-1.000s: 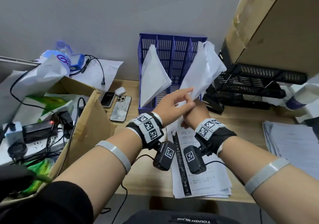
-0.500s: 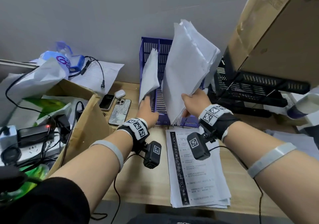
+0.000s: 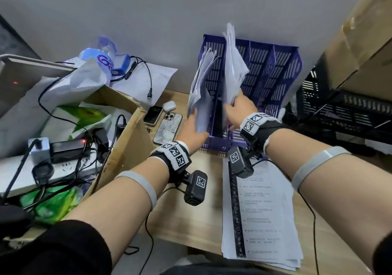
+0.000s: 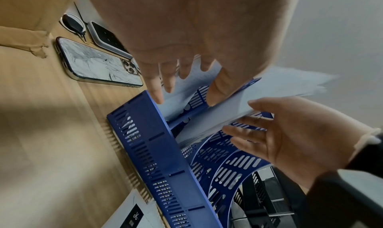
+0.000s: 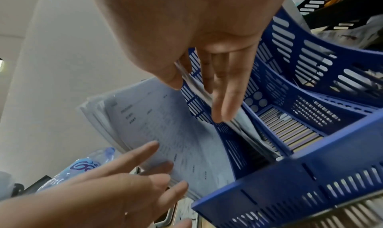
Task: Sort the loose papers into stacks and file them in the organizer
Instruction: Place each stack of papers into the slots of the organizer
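Two paper stacks (image 3: 200,96) upright in blue organizer (image 3: 273,79), a hand (image 3: 192,130) on each.

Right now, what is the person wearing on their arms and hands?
Both forearms are bare past black sleeves, each ringed by a grey band. The left hand and right hand wear no gloves. Each wrist has a black strap with white patches of black square codes, and a small black camera box hangs below it with a thin black cable.

The head view looks forward and down from above the bench (image 3: 186,221), taking in both forearms and the organizer (image 3: 273,79) by the wall. Each wrist view looks along its palm, very close, into the organizer (image 4: 157,157) (image 5: 311,179); all three share it.
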The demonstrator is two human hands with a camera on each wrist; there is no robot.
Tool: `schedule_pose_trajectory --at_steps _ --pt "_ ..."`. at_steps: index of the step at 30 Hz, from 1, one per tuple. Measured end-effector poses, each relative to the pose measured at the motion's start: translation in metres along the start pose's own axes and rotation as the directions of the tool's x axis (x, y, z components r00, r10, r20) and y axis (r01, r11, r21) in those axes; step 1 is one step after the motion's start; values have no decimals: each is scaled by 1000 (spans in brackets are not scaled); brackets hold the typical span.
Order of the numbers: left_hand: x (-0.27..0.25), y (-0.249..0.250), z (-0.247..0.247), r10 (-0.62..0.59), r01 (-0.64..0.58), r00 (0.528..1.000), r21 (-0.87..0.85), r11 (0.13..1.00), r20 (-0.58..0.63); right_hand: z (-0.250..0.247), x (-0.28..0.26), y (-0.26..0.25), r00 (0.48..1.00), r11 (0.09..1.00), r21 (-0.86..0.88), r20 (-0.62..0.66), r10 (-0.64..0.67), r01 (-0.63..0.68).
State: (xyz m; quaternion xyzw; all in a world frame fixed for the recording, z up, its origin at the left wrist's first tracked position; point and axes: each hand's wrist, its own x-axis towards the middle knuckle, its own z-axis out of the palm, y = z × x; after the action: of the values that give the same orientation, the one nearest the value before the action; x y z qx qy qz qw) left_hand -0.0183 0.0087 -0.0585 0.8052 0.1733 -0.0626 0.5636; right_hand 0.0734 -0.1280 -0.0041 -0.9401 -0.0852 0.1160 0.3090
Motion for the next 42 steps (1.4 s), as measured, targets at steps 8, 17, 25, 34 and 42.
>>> schedule_pose_trajectory --at_steps 8,17,25,34,42 --pt "-5 -39 32 -165 160 979 53 986 120 14 -22 46 999 993 116 47 -18 12" --pt "-34 -111 102 -496 383 785 340 859 371 28 -122 229 729 727 -85 13 684 -681" --pt "-36 -94 152 -415 243 837 437 866 358 45 -156 286 669 687 5 236 705 -726" --pt "-56 -96 161 -536 424 814 402 811 222 42 -168 296 699 723 56 319 641 -689" --pt "-69 -62 158 -216 229 927 -7 973 308 12 -158 267 799 645 500 185 573 -578"
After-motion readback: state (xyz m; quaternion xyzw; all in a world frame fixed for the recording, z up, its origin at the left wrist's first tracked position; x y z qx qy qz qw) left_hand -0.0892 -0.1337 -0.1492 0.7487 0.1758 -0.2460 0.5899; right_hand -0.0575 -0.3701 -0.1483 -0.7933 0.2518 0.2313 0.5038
